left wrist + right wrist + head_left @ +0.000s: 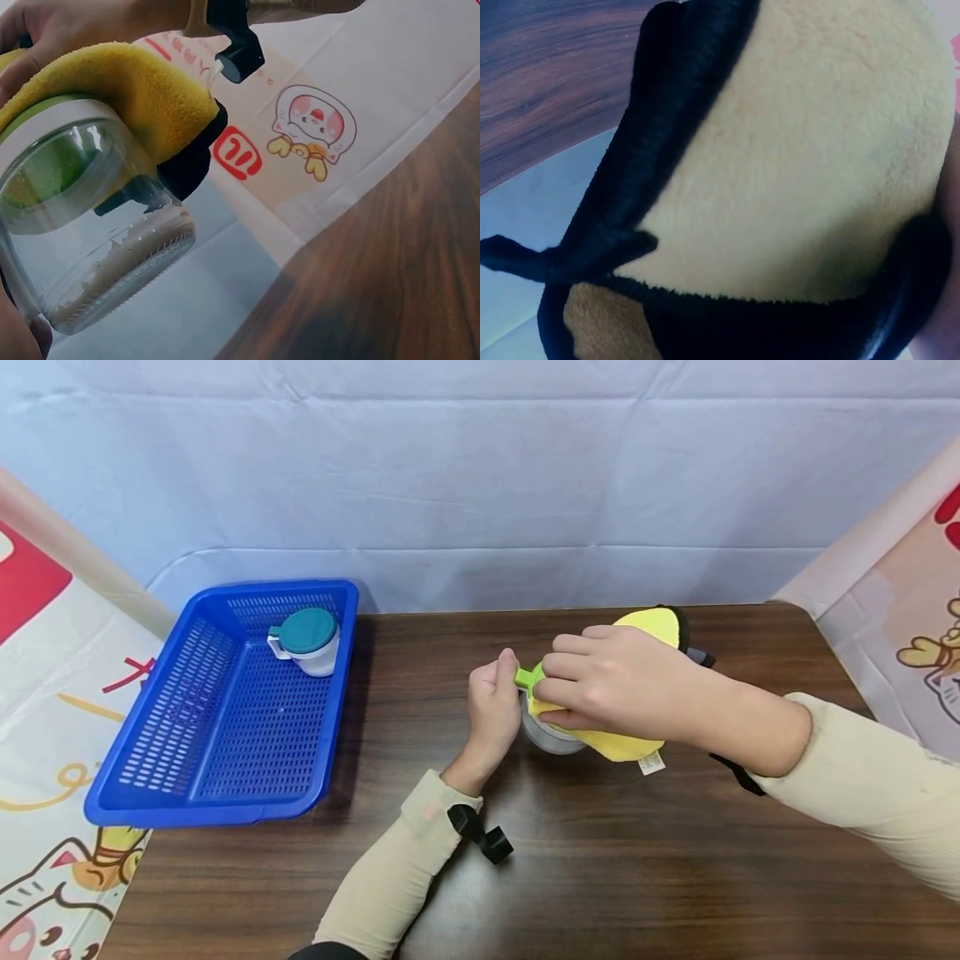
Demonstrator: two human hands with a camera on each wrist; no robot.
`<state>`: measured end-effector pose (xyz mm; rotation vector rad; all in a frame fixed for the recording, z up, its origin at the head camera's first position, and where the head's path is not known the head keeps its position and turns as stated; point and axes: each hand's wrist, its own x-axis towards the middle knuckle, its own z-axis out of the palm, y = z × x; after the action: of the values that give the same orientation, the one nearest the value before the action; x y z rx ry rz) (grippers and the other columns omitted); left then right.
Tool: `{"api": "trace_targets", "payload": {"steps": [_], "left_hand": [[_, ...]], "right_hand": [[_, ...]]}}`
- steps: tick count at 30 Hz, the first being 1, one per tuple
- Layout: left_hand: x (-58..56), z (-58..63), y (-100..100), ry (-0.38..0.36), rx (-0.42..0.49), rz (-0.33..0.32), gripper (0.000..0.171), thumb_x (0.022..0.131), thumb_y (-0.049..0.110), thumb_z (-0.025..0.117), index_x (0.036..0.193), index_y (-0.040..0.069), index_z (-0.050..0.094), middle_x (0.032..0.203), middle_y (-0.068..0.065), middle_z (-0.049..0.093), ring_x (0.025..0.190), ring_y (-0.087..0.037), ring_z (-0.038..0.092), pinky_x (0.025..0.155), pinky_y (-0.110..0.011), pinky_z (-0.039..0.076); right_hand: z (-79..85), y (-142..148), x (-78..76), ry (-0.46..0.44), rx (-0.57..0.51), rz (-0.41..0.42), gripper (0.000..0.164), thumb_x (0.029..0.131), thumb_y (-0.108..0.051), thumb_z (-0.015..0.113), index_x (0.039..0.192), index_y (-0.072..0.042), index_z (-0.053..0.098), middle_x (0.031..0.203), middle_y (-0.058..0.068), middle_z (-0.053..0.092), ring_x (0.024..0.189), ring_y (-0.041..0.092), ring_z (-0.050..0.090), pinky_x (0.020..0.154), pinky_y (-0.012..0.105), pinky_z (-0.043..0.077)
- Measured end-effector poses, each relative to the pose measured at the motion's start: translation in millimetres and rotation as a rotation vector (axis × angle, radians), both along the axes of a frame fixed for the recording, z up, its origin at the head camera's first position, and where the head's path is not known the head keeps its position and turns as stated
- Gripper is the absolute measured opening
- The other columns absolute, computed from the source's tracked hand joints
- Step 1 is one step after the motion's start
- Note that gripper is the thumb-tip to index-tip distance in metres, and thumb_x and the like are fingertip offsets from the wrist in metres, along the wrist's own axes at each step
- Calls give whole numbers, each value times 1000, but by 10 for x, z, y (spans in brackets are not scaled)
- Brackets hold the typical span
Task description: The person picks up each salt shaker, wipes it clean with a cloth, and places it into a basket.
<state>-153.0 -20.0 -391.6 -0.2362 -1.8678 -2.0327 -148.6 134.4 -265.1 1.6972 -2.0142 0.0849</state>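
A clear glass jar [553,740] with a green lid [526,679] stands over the table, right of the middle. My left hand [495,703] grips the jar at its handle side, thumb up; the handle is hidden. In the left wrist view the jar [105,255] looks tilted, with a little pale stuff near its bottom. My right hand [611,683] pinches a yellow cloth with black trim [626,747] against the lid, covering most of it. Spread wide, the cloth [802,150] fills most of the right wrist view.
A blue plastic basket [336,727] sits at the left of the dark wood table [622,877]. In its far right corner is a white-handled container with a teal lid [308,631]. Pale sheeting [480,485] hangs behind the table, and printed sheets flank both sides.
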Motion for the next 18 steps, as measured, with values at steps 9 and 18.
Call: {"api": "trace_targets", "payload": {"steps": [9,18], "left_hand": [[5,-6,-5,-2,-15,-4,56,106,10,43,52,-1,35,53,7,29,50,-8,28,48,-22,21],[8,-25,-17,-6,-19,-5,56,106,10,43,51,1,34,52,6,29,49,-9,27,48,-23,20]], "right_hand": [[-27,11,-77,32,-12,-34,21,79,-14,84,83,-7,65,72,0,53,67,18,48,55,26,37],[-50,39,-168,31,-20,-63,22,81,-15,84,83,-6,63,71,1,54,67,20,48,54,27,38]]}}
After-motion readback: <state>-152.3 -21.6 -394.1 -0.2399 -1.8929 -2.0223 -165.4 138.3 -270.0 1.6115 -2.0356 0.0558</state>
